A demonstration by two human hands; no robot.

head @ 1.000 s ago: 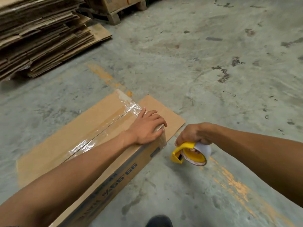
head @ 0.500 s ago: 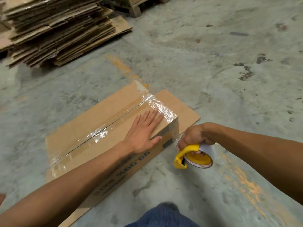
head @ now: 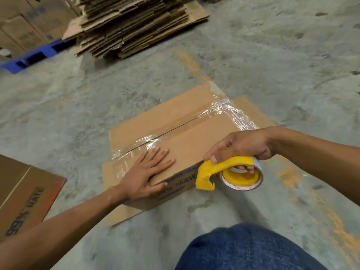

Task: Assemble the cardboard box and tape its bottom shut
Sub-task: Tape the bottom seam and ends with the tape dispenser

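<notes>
A brown cardboard box (head: 187, 121) stands bottom-up on the concrete floor, on a flat cardboard sheet. Clear tape (head: 212, 110) runs along its centre seam and across its right edge. My left hand (head: 148, 172) lies flat, fingers spread, on the box's near left corner, thumb over the printed side. My right hand (head: 241, 145) grips a yellow tape dispenser (head: 224, 172) with a roll of clear tape, held just in front of the box's near right side, above the floor.
A tall stack of flattened cardboard (head: 134, 22) lies at the back. A blue pallet (head: 33, 57) sits at the far left. Another printed box (head: 25, 193) stands at the left edge. My knee in blue jeans (head: 249, 248) fills the bottom right.
My left hand slid from the box's right end along the top to its left end. The right hand with the dispenser lifted slightly toward the box. The view shifted right and back.
</notes>
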